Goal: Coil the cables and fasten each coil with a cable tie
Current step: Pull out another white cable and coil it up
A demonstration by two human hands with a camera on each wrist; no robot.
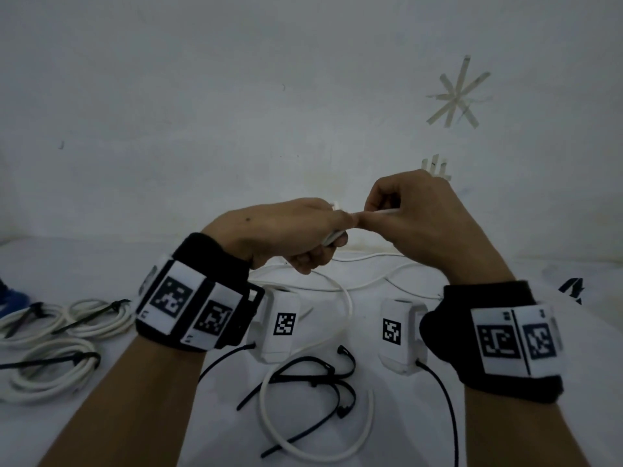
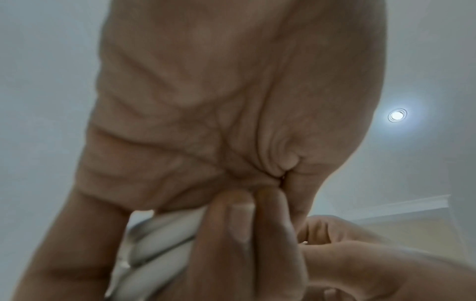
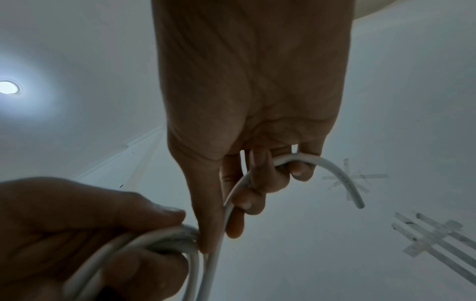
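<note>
— Forearms first, both with black wristbands and white marker tags. What lies at the left edge of the tabletop (image 1: pixel 505 264)?

— Two finished coils (image 1: pixel 50 348) of white cable, each bound with a black tie, one behind the other near the left edge. A blue thing shows at the very edge; I cannot tell what it is.

— And the left hand (image 1: pixel 286 230)?

— Raised above the middle of the tabletop, fingers curled round a bundle of white cable (image 1: pixel 337 332) loops. The left wrist view shows several strands (image 2: pixel 159 244) side by side under the fingers (image 2: pixel 231 234).

— Where does that cable go?

— It hangs from the left hand, curves down and makes a wide loop on the tabletop toward the near edge. More of it trails across the surface behind the hands.

— Loose ties?

— A few black ties (image 1: pixel 310 382) lie in the middle, inside and across that loop, toward the near edge.

— The right hand (image 1: pixel 414 214)?

— Just beside the left, thumbs touching. Its fingers (image 3: pixel 257 183) are curled round the cable; in the right wrist view the free end (image 3: pixel 358 201) sticks out past the little finger, and the strand runs down to the bundle in the left hand (image 3: pixel 77 224).

— Anything further right?

— Tape stuck on the wall: a star (image 1: pixel 455 92) above, a hatch of strips (image 1: pixel 436 166) below it, partly behind the right hand.
</note>
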